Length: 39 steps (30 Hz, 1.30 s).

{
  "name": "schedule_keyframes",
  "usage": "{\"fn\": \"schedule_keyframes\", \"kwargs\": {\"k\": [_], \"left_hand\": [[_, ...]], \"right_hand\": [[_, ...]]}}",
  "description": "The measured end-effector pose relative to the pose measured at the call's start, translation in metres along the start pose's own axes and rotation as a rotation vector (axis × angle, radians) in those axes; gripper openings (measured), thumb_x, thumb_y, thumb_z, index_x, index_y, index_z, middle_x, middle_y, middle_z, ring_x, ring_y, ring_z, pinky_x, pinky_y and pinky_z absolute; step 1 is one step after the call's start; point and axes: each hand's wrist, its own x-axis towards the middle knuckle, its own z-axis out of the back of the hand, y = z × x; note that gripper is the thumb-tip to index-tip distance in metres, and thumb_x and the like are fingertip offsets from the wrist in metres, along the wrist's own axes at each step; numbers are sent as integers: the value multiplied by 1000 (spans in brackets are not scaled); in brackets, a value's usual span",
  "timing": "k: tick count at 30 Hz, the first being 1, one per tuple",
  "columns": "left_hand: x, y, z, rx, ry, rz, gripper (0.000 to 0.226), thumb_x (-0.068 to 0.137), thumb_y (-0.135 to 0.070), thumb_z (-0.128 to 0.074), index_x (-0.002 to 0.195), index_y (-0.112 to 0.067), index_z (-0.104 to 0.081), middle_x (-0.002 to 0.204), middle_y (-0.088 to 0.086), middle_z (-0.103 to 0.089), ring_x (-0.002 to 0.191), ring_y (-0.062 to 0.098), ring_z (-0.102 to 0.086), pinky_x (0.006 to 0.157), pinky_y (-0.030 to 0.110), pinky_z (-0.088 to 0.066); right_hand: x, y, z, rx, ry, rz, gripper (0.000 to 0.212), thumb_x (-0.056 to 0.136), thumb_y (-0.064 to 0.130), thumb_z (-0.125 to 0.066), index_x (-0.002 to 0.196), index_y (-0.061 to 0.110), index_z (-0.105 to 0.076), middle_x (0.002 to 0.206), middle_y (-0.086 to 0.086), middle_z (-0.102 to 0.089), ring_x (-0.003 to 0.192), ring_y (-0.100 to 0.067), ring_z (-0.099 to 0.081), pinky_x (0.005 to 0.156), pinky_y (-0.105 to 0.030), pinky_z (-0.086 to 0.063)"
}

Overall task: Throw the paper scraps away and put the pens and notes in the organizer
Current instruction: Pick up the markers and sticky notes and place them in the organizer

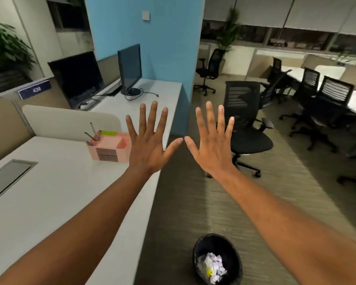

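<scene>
Scraps (211, 265) lie crumpled in the black bin (230, 248) on the floor beside the table (74, 194), white and pale violet with a fleck of yellow among them, so I judge the throwing-away part done. The pink organizer (109, 149) stands on the table near its far edge, just left of my left hand (149, 149). Two pens (93, 131) stick up at a slant from its back-left compartment, and something yellow and blue pokes out of the front-left corner, though I cannot tell whether that is another pen. A yellow-green strip, which I take for the notes (108, 133), sits along its back edge.

My left hand and my right hand (212, 150) are both raised in front of me, backs toward me, fingers spread as wide as they go, thumbs nearly meeting. Neither grip has hold of anything.

The bare stretch of table that I can see carries no loose paper, pen or note; my forearms hide part of it, so I cannot vouch for that strip. As far as this view shows, nothing is left to pick up, and the task looks finished.
</scene>
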Motion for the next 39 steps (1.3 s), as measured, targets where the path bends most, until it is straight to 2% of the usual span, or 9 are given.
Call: {"fn": "schedule_keyframes", "kwargs": {"k": [7, 11, 17, 23, 27, 31, 39], "left_hand": [[-13, -101, -1, -96, 26, -145, 95, 96, -81, -32, 169, -25, -5, 178, 7, 4, 164, 34, 5, 126, 68, 6], [-36, -168, -2, -146, 93, -184, 95, 97, -81, -29, 169, -25, -3, 178, 7, 6, 164, 36, 2, 125, 73, -4], [-90, -281, -1, -171, 167, -213, 98, 96, -84, -26, 169, -24, -2, 178, 8, 4, 164, 37, 3, 124, 75, -2], [-165, -388, 27, -135, 221, -118, 100, 94, -86, -25, 169, -24, -2, 178, 8, 4, 164, 36, 3, 123, 75, -4], [-215, -434, 50, -130, 286, -49, 101, 94, -87, -27, 169, -24, -4, 178, 7, 5, 164, 34, 7, 124, 75, -2], [-249, -452, 60, -133, 327, -32, 104, 92, -89, -28, 169, -24, -3, 178, 7, 6, 164, 34, 7, 123, 76, -2], [-334, -453, 19, -201, 488, -93, 109, 88, -92, -30, 169, -26, -2, 178, 7, 7, 164, 34, 6, 123, 76, -2]], "right_hand": [[-73, -112, 47, -114, 21, -176, 89, 99, 68, -38, 168, 23, -3, 176, -10, 2, 162, -39, 0, 123, -70, -12], [-126, -169, 71, -140, 54, -238, 89, 99, 69, -35, 168, 23, -3, 176, -10, 3, 161, -40, 2, 124, -70, -11], [-213, -262, 108, -168, 115, -243, 88, 100, 71, -32, 168, 23, -3, 176, -11, 3, 161, -41, 2, 123, -71, -10], [-304, -332, 137, -113, 177, -186, 89, 99, 71, -33, 168, 23, -2, 175, -10, 4, 161, -41, 3, 123, -72, -10], [-353, -355, 157, -69, 233, -162, 91, 99, 73, -35, 167, 23, -3, 176, -10, 4, 161, -41, 2, 123, -72, -10], [-392, -356, 168, -17, 261, -165, 92, 99, 74, -34, 168, 23, -2, 176, -10, 5, 161, -40, 4, 123, -71, -9], [-495, -327, 132, 10, 416, -277, 94, 97, 77, -33, 168, 24, -3, 176, -9, 5, 161, -40, 3, 122, -72, -11]]}}
